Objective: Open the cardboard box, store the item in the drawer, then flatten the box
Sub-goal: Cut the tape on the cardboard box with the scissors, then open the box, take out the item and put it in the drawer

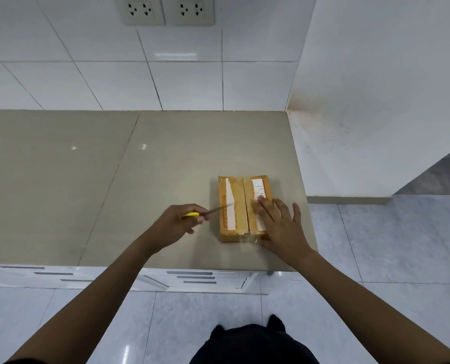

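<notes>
I'm looking down at the beige glossy stone desk (87, 179), which is running up to a white tiled wall (87, 74) carrying two grey double sockets (168, 10). White drawer fronts with grey handle strips (195, 277) are showing under the desk's near edge.

The closed brown cardboard box with torn white labels (241, 208) is lying flat near the desk's right edge, centre seam running away from me.

My right hand (284, 227) is lying open, palm down, on the box's right half, fingers spread flat and curled around nothing, thumb at the near right corner.

My left hand (178, 222), just beside the box, is closing its grip around the yellow-handled knife (208, 212). The thin blade is pointing right, with its tip lying over the left label. Can't tell if it's touching.
</notes>
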Tool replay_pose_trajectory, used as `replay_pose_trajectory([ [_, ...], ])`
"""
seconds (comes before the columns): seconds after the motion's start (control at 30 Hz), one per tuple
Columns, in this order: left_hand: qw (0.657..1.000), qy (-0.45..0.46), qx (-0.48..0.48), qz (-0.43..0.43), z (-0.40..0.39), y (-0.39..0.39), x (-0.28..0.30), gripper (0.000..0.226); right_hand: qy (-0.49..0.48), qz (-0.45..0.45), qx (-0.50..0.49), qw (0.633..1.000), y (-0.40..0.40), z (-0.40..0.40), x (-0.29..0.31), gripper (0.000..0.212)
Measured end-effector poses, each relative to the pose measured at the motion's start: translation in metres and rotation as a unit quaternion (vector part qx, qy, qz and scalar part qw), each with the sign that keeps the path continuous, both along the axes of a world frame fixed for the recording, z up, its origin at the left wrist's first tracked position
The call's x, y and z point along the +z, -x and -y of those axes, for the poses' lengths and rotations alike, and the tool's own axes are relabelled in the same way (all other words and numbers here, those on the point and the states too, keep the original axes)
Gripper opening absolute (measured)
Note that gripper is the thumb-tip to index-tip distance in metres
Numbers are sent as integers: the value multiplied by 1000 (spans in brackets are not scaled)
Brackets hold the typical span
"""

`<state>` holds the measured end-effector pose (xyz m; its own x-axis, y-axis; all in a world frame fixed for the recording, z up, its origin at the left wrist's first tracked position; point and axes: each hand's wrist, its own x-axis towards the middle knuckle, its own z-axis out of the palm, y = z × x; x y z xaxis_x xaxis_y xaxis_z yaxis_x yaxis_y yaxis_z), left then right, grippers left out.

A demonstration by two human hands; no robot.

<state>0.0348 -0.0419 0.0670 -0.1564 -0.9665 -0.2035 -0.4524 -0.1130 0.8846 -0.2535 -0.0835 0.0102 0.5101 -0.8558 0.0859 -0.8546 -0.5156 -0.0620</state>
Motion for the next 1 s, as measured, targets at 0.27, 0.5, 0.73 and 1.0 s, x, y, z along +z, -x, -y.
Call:
replay_pose_trajectory([
  [0.27, 941, 34, 85, 327, -7, -3, -63, 43, 136, 118, 209, 961, -3, -11, -5, 27],
  [0.5, 981, 19, 83, 174, -5, 48, -53, 66, -13, 263, 91, 960, -14, -27, 13, 18],
  [0.73, 994, 10, 24, 105, 11, 87, -33, 102, -200, 492, -147, 834, -29, -20, 40, 14],
  [1.0, 973, 12, 48, 225, 16, 101, -50, 121, -159, 669, -241, 685, -15, 21, 75, 15],
])
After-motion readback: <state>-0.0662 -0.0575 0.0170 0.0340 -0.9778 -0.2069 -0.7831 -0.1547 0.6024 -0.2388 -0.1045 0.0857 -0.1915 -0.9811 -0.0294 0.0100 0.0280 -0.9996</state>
